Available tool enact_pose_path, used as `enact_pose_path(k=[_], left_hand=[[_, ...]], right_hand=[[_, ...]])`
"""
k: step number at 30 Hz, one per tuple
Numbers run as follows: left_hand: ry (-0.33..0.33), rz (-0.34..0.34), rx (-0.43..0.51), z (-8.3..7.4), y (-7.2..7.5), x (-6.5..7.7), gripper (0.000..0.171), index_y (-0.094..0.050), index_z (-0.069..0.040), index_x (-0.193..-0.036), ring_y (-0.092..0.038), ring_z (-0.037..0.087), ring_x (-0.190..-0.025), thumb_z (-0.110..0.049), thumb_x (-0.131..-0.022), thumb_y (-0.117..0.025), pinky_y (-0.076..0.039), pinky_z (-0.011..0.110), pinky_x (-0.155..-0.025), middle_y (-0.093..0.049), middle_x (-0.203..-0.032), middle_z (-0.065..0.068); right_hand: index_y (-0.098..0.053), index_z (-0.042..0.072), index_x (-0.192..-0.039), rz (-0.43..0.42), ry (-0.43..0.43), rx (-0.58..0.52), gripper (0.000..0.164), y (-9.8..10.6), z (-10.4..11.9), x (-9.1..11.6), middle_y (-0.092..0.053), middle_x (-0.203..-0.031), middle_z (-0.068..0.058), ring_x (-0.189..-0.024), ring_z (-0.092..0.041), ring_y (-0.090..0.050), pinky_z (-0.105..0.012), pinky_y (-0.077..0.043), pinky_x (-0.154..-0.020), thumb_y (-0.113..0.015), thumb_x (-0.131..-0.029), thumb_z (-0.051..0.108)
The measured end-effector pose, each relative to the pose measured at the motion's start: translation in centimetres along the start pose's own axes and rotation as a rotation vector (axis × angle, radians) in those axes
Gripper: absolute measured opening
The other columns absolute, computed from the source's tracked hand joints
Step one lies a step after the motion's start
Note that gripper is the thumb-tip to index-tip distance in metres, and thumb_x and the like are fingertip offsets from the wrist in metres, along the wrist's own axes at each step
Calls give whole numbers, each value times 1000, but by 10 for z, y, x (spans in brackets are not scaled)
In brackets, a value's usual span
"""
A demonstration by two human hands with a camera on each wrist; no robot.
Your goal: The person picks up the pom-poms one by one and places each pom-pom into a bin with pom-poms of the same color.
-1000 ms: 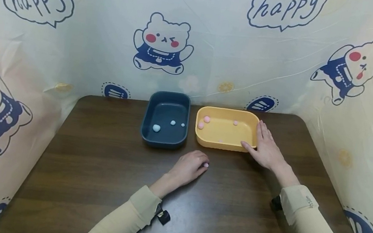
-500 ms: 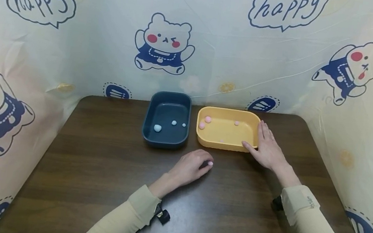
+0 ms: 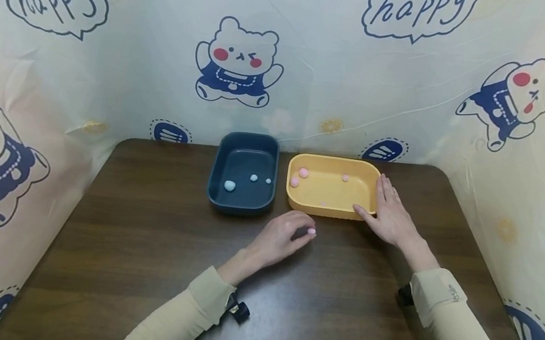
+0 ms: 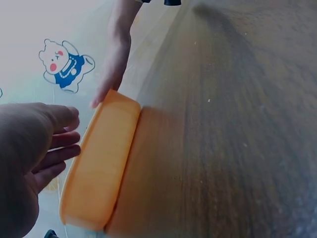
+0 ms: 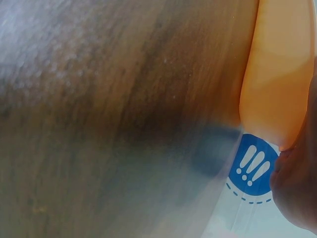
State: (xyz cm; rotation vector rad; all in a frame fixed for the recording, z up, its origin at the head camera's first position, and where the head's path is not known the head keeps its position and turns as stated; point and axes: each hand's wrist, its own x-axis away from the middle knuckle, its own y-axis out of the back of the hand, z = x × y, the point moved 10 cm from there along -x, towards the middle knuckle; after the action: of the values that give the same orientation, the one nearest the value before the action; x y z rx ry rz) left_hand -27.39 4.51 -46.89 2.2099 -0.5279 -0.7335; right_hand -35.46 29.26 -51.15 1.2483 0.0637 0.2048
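Note:
My left hand [image 3: 279,239] pinches a small pink ball [image 3: 312,231] between thumb and fingertips, just in front of the yellow container [image 3: 329,212]. In the left wrist view, that hand [image 4: 34,148] is beside the container's long side [image 4: 101,163], and the ball is hidden. At the container's right end, my right hand [image 3: 391,218] rests with fingers straight along the outside and the thumb at the front rim. Inside the container lie several pink balls [image 3: 303,172] of different sizes. The right wrist view catches only part of the right hand [image 5: 297,183] against the container's end.
A dark blue container [image 3: 238,210] stands left of the yellow one, holding light blue balls [image 3: 230,186]. Both sit near the back edge of the brown wooden table [image 3: 136,244]. Behind and beside it hangs a printed curtain [image 3: 316,83] with bear figures.
My left hand has moved a little right and toward the yellow container with the pink ball pinched, its fingers lifting slightly. The right hand keeps its place at the container's end.

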Motion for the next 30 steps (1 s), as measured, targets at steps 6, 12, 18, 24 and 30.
enact_pose_path(k=[6, 12, 18, 24, 30], left_hand=[[-76, -124, 39, -7, 13, -4, 15, -80, -7, -116, -76, 20, -115, -16, -103, -79, -63, 35, -105, -82, -116, 6], [-44, -187, 78, -2, 19, -10, 19, -81, -9, -118, -76, 19, -115, -17, -101, -81, -63, 36, -106, -83, -118, 5], [-23, -206, 98, 6, 20, -18, 21, -81, -10, -121, -76, 20, -116, -18, -102, -81, -64, 36, -104, -83, -121, 6], [-37, -238, 87, 10, 21, -28, 21, -80, -6, -120, -76, 23, -116, -15, -102, -81, -64, 38, -105, -83, -120, 9], [-26, -241, 46, 16, 19, -40, 17, -80, -5, -116, -77, 22, -113, -17, -104, -78, -63, 38, -104, -83, -116, 8]], right_hand=[[13, 1, -173, 8, -13, 3, 114, -1, 0, 0, 12, -185, -22, -172, -47, -3, -63, -13, -139, -43, -107, 75], [13, 2, -173, 2, -12, 3, 114, 1, 1, 0, 13, -185, -21, -173, -46, -3, -64, -13, -139, -43, -107, 75], [14, 2, -173, 5, -12, -1, 114, -1, -1, -1, 13, -185, -21, -173, -46, -2, -64, -13, -139, -42, -107, 76], [13, 2, -173, 1, -12, -1, 114, -2, -2, -2, 11, -185, -22, -173, -46, -2, -64, -13, -139, -42, -107, 76], [14, 3, -173, 6, -19, -2, 114, -2, -2, -1, 12, -185, -22, -173, -46, -2, -64, -13, -139, -42, -107, 76]])
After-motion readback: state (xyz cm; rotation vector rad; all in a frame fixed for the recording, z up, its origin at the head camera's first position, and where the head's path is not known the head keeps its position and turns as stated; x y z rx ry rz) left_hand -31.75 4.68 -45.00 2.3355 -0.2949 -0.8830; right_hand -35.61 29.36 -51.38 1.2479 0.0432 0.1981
